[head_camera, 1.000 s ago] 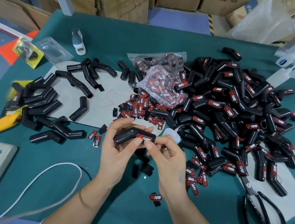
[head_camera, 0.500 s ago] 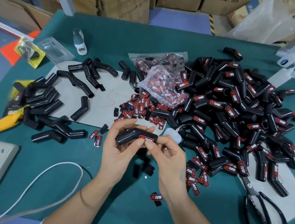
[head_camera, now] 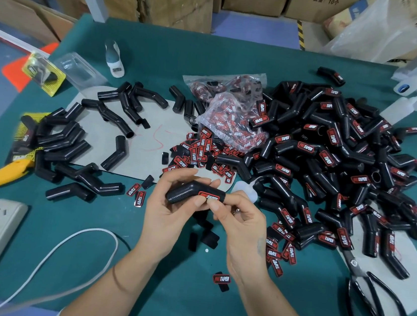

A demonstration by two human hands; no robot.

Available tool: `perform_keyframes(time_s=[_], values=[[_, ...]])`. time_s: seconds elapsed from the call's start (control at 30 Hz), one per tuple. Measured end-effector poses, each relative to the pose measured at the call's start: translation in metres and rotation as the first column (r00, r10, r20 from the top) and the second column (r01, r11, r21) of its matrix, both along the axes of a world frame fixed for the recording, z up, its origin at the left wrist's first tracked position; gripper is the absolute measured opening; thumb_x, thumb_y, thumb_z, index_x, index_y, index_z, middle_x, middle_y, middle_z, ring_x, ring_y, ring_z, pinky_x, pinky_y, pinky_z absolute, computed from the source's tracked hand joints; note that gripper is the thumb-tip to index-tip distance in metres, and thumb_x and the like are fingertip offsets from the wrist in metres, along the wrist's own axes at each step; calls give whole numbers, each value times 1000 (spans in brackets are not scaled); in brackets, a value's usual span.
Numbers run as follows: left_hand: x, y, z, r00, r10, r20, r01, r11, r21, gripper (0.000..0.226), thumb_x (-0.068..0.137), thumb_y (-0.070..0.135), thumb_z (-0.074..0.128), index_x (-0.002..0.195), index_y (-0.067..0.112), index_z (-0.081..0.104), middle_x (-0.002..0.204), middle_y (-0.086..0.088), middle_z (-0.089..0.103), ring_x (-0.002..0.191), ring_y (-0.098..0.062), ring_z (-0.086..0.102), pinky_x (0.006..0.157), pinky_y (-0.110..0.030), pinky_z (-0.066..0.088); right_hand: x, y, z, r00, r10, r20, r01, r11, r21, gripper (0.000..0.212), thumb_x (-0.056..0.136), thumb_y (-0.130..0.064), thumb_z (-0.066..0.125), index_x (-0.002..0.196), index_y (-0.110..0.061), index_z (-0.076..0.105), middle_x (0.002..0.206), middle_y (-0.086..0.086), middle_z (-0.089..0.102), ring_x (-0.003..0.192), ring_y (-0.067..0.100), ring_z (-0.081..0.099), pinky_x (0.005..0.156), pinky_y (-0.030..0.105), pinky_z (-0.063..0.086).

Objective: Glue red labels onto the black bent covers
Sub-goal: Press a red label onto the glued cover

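Black bent rubber cover (head_camera: 188, 192): little has changed; our left hand (head_camera: 170, 210) still grips it, right hand (head_camera: 239, 221) keeps pinching its red label (head_camera: 208, 197) down. Glue probably setting.

Bare green table (head_camera: 159, 308) near front edge – open passage; labelled-cover pile (head_camera: 343, 173) blocks right, scissors (head_camera: 373, 301) beside it – unlabelled covers (head_camera: 69, 142) left.

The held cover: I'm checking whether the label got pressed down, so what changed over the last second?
Hardly anything. Both the left hand and right hand still grip the black bent cover, thumbs pressing by its red label; the cover sits marginally higher in view. Nothing was let go. The piles and scissors stayed put.
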State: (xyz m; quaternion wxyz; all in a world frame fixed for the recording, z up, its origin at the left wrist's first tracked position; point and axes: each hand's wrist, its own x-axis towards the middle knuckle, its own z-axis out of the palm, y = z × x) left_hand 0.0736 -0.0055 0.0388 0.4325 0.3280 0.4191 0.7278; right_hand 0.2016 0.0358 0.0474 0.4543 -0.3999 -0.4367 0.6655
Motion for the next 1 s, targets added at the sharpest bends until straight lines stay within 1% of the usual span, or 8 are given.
perform_keyframes(time_s=[0.13, 0.23, 0.3, 0.37, 0.47, 0.63, 0.73, 1.0], values=[[0, -1, 2, 1000, 4, 13, -4, 1000, -4, 35, 94, 25, 78, 127, 26, 64, 119, -11, 73, 118, -39, 71, 85, -36, 63, 1, 0, 0, 1000, 13, -10, -13, 1000, 15, 9, 75, -30, 84, 82, -25, 83, 78, -9, 62, 73, 10, 53, 77, 20, 50], [-1, -1, 1, 1000, 2, 1, -2, 1000, -3, 35, 95, 24, 78, 127, 27, 64, 120, -12, 73, 118, -39, 71, 84, -36, 63, 1, -1, 1, 1000, 13, -5, -13, 1000, 25, 8, 74, -31, 84, 81, -27, 83, 77, -12, 62, 74, 10, 53, 79, 21, 51], [-2, -1, 1, 1000, -3, -20, 3, 1000, 6, 35, 96, 22, 77, 128, 26, 63, 120, -11, 73, 118, -39, 71, 86, -37, 62, 2, -1, 1, 1000, 10, 1, -10, 999, 34, 9, 75, -31, 84, 82, -26, 83, 76, -11, 59, 74, 10, 52, 79, 21, 51], [-5, -1, 0, 998, 6, -67, -5, 1000, 21, 35, 95, 20, 77, 127, 25, 63, 120, -10, 74, 117, -39, 71, 92, -39, 61, 2, -1, 0, 1000, 13, 16, -13, 999, 46, 11, 75, -32, 84, 85, -26, 83, 77, -9, 55, 74, 11, 49, 79, 21, 50], [-11, -1, -1, 990, 32, -137, -27, 999, 33, 34, 92, 19, 80, 123, 24, 67, 120, -10, 76, 117, -37, 72, 99, -36, 57, 2, -3, 1, 999, 23, 48, -27, 997, 79, 15, 75, -32, 85, 89, -30, 84, 78, -9, 50, 75, 9, 46, 77, 21, 47], [-11, -1, -3, 979, 29, -202, -19, 998, 52, 31, 91, 19, 81, 120, 25, 70, 120, -8, 76, 115, -34, 73, 98, -35, 58, 2, -2, 2, 999, 5, 48, -10, 995, 98, 11, 73, -31, 85, 83, -29, 84, 79, -4, 50, 74, 7, 46, 74, 17, 45], [-10, -1, -3, 982, 24, -190, -15, 999, 49, 30, 91, 20, 81, 119, 26, 71, 120, -8, 76, 115, -35, 73, 97, -36, 59, 3, -1, 3, 999, 2, 42, -5, 997, 75, 13, 72, -32, 86, 82, -24, 84, 80, 1, 50, 76, 12, 46, 74, 20, 44], [-13, -1, 1, 976, -10, -218, 13, 1000, 11, 29, 91, 25, 82, 118, 28, 71, 120, -8, 77, 116, -33, 72, 99, -33, 57, 3, 1, 2, 999, -1, 43, -2, 998, 61, 11, 70, -33, 86, 76, -25, 82, 78, 0, 49, 75, 12, 46, 72, 19, 42]])
